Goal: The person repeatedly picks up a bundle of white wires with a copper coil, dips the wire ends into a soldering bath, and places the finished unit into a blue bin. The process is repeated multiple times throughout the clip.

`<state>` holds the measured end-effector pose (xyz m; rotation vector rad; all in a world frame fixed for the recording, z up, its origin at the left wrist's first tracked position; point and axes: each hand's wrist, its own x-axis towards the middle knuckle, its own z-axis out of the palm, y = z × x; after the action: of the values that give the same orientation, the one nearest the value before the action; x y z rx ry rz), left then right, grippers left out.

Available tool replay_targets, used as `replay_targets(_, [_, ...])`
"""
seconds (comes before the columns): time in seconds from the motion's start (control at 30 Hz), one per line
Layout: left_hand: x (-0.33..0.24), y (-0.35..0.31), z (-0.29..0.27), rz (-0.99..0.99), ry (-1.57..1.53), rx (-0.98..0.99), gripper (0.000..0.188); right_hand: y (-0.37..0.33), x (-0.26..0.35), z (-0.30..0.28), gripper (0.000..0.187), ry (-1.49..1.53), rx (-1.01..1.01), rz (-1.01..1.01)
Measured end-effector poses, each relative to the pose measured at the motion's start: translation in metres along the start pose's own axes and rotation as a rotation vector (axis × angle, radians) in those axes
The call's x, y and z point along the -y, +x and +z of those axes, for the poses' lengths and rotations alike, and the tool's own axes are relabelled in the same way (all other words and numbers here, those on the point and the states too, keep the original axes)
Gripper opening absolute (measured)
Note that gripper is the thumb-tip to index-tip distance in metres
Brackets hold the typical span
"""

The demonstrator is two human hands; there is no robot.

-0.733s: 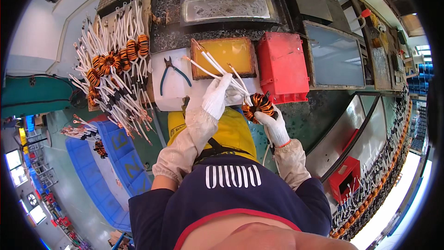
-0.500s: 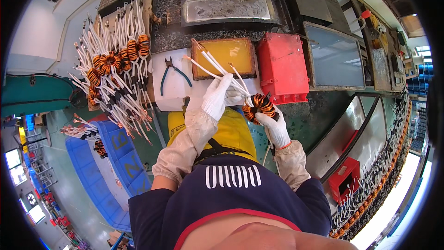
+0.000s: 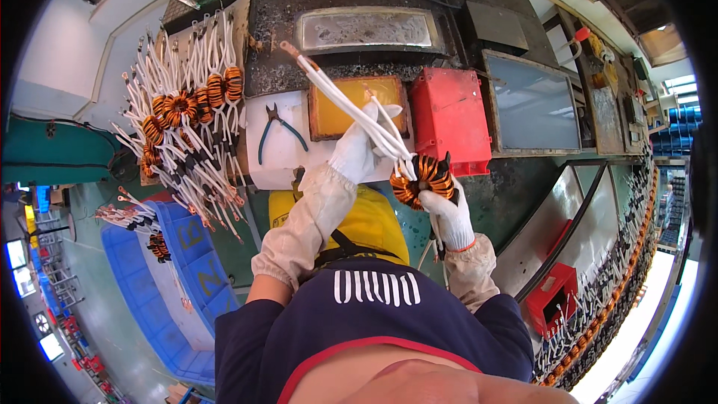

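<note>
While the right hand (image 3: 450, 218) pinched the copper-wound ring (image 3: 435, 173) between thumb and fingers, the left hand (image 3: 351, 151) lay against its white leads (image 3: 351, 107) (whether it was closed around them, I could not tell, since the leads covered part of the glove). The ring was in front of the person's body, on the near side of the red box (image 3: 450, 112). The leads slanted up leftward, crossing over the yellow tray (image 3: 321, 135). Pliers (image 3: 293, 132) rested on the white part of the tabletop (image 3: 278, 167), left of the tray.
</note>
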<state>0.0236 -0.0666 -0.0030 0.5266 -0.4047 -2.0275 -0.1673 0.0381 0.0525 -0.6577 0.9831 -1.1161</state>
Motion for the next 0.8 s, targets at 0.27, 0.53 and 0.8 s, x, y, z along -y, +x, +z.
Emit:
replay_targets(0.27, [0.007, 0.007, 0.011, -0.117, -0.059, -0.258, 0.037, -0.006, 0.020, 0.010, 0.050, -0.365, 0.064, -0.083])
replay_targets(0.53, [0.010, -0.002, 0.019, -0.223, -0.244, -0.172, 0.032, -0.007, 0.035, 0.006, 0.040, -0.690, 0.086, -0.274])
replay_targets(0.8, [-0.019, -0.024, 0.045, -0.153, 0.057, 0.109, 0.049, 0.009, 0.074, -0.004, 0.033, -1.044, 0.034, -0.654])
